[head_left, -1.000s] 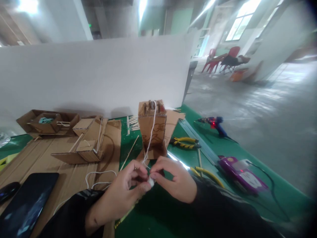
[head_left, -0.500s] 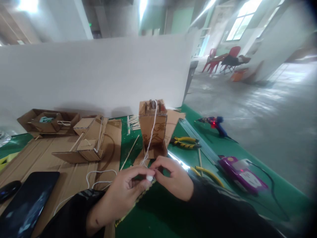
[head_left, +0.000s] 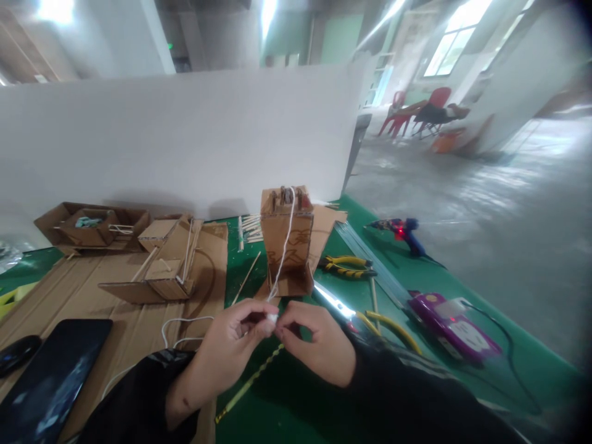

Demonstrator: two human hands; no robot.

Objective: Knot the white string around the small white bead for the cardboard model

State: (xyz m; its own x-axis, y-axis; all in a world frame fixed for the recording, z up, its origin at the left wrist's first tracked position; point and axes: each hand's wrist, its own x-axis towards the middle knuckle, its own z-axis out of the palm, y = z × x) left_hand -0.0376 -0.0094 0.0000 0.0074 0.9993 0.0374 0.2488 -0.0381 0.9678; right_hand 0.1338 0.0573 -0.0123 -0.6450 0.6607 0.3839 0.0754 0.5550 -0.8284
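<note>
Seems partway along with the white string [head_left: 287,237], draped over the cardboard tower [head_left: 274,231] on the green table [head_left: 272,401], probably yet to be fastened. Pinching a white piece [head_left: 272,318] in the left hand [head_left: 226,345]; cannot tell any hold in the nearby right hand [head_left: 324,342].

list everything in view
table: one, green, beneath
partition: one, white, behind
chairs: several, red, background
cardboard tower: one, brown, centre
cardboard models: several, brown, left
cardboard sheet: one, brown, left
string: unclear, white, over tower
pliers: one, yellow, right
scissors: one, yellow, right
glue gun: one, blue, right
power strip: one, purple, right
plastic sticks: several, clear, right
wooden sticks: several, pale, centre
patterned strip: one, yellow, front
phone, mouse: one each, black, left
left hand: one, bare, centre
right hand: one, bare, centre
</note>
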